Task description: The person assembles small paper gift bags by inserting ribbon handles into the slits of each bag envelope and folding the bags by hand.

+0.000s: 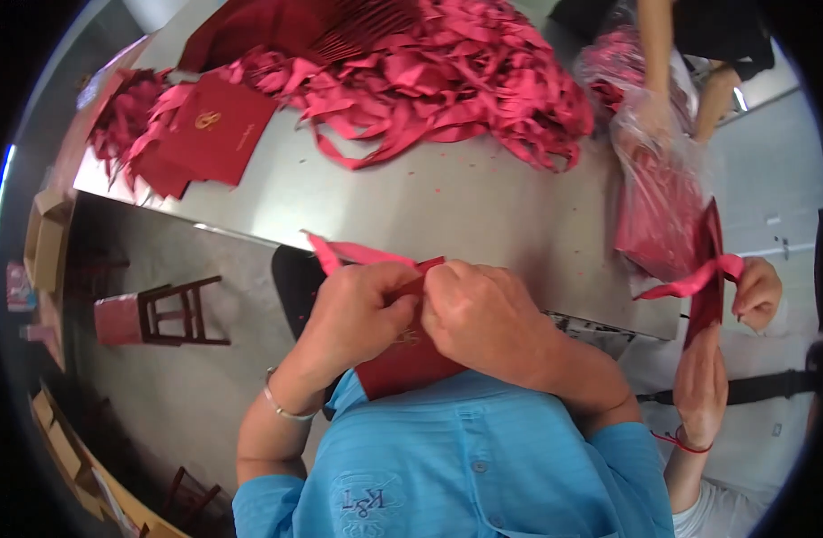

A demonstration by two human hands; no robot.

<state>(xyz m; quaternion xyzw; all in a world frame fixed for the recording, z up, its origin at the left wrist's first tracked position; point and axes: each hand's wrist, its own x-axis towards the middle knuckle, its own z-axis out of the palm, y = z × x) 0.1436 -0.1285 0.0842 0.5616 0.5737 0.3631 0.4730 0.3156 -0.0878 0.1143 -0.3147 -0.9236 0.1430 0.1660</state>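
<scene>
A dark red paper bag with a gold emblem stands against my blue shirt, its top edge at my fingers. My left hand is closed at its upper left side, on a pink ribbon whose loose end sticks out to the left beyond my knuckles. My right hand is closed in a pinch on the bag's top edge, close beside the left one. The fingertips of both hands are partly hidden, so where the ribbon meets the bag does not show.
A heap of pink ribbons and several red bags lie on the metal table. At right, a co-worker's hands hold a red bag with ribbon. Another person reaches into a clear plastic sack. A wooden stool stands left.
</scene>
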